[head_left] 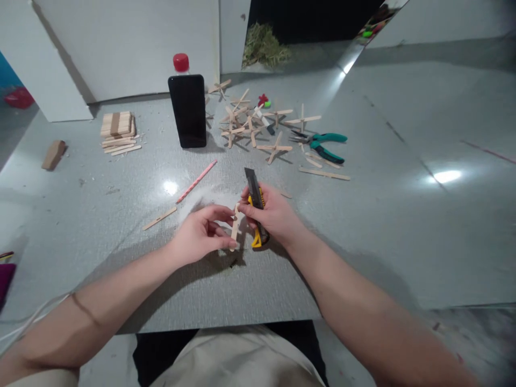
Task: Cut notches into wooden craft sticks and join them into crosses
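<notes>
Between my two hands is a short wooden craft stick (235, 228), tilted nearly upright. My left hand (205, 231) pinches it, thumb at the lower end and fingers along its side. A yellow and black utility knife (256, 209) lies in the grip of my right hand (274, 212), its dark blade end pointing away from me. The right thumb and a fingertip also touch the stick's upper end. Left of my hands, another craft stick (159, 219) with a dark notch or mark rests near a pink pencil (196, 181).
A black phone (187, 113) leans before a red-capped bottle (181, 63). Several crossed-stick pieces (250, 123) stand at the back, beside green-handled pliers (326, 145). A banded bundle of sticks (116, 124) and a brown block (54, 155) lie left. Loose sticks (324, 173) lie right.
</notes>
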Demonstrator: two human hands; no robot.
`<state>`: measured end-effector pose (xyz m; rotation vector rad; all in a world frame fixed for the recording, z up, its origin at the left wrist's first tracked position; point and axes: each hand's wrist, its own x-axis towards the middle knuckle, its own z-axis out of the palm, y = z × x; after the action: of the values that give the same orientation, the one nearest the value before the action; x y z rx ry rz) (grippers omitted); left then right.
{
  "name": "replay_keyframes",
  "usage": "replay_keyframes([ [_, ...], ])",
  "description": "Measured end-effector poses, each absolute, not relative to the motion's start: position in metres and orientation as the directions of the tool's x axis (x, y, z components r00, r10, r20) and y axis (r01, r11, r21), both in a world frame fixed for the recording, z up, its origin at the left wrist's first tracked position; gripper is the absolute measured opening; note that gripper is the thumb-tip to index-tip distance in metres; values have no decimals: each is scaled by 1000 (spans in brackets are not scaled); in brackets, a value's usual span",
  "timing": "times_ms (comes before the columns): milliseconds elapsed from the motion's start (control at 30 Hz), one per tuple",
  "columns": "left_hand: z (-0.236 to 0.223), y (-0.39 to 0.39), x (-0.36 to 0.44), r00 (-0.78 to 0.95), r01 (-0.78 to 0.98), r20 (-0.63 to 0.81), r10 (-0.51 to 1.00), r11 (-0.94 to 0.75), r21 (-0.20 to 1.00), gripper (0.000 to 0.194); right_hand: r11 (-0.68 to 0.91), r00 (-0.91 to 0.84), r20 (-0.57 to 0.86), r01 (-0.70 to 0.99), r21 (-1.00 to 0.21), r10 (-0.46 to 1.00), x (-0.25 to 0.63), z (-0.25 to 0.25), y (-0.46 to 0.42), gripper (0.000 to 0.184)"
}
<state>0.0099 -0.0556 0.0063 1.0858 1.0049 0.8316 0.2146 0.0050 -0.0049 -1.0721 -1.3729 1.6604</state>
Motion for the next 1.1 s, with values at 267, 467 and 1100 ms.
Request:
replay_keyframes([
  [267, 4, -55, 8, 323, 22, -184, 928, 187, 982, 43, -172, -389, -162, 11, -985, 907, 213, -4, 4, 41],
  [467, 6, -44, -1, 306, 59, -166, 937, 156, 986, 38, -179, -314, -173, 10, -984, 934, 226, 4, 10, 36],
  [1100, -3, -39, -1, 270, -24, 61, 961, -57, 998, 40, -244, -296, -232, -7, -970, 927, 229, 13, 6, 34],
])
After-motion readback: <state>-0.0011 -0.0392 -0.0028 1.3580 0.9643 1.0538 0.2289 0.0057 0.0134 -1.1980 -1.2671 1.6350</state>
